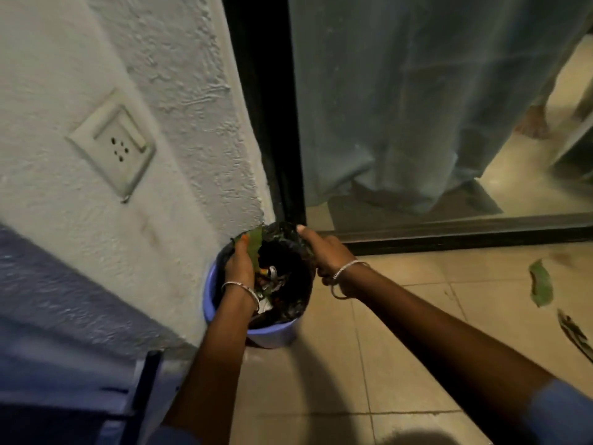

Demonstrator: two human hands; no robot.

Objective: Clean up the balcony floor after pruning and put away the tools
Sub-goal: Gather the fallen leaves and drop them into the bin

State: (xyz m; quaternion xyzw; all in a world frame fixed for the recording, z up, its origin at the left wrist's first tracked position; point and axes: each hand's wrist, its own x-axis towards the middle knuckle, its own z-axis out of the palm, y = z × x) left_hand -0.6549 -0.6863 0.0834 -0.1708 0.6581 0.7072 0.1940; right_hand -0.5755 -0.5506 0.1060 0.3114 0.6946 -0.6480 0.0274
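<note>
Risk: the thin, shiny black bag (295, 297) may slip into the round blue plastic bin (272, 332) if the right hand (324, 252) lets go; its fingers pinch the bag's rim. Left hand (239, 261) fingers curl round a flat, soft green leaf (255, 242) over the bin, in the smooth tiled floor's (401, 316) corner by the wall. A loose leaf (541, 284) near the floor's right edge = easy to miss.

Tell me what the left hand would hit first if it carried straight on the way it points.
Probably the far edge of the black bin liner, since the left hand, gripping a green leaf, points forward over the blue bin. The textured wall stands just beyond; depth is unclear.
</note>
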